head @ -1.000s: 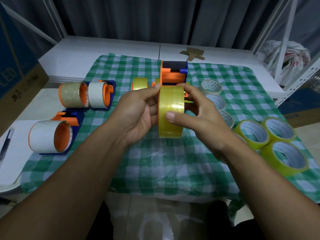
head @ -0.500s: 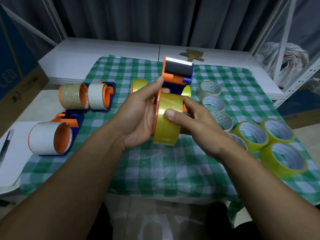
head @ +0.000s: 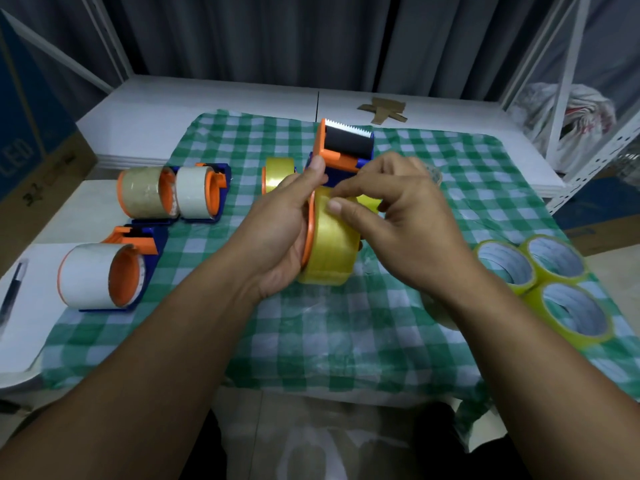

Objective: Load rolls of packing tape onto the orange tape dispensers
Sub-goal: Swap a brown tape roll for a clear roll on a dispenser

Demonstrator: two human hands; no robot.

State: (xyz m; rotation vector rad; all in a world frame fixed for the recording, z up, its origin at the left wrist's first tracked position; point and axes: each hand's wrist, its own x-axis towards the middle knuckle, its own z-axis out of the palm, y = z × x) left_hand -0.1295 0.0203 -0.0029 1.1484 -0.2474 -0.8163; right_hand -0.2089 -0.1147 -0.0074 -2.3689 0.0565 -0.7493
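Left hand gripping dispenser, right hand pinching yellow roll

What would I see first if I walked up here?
In the middle, the left hand holds an orange dispenser with a yellow tape roll on it, while the right hand pinches at the roll's top. Three yellow rolls lie flat at the right on the green checked cloth; loaded dispensers lie at the left.

Two hands, the left hand and right hand; five orange-and-blue tape dispensers, each carrying one mounted roll; three loose yellow tape rolls in plain sight, at least two more partly hidden; one checked cloth; one pen; one cardboard scrap.
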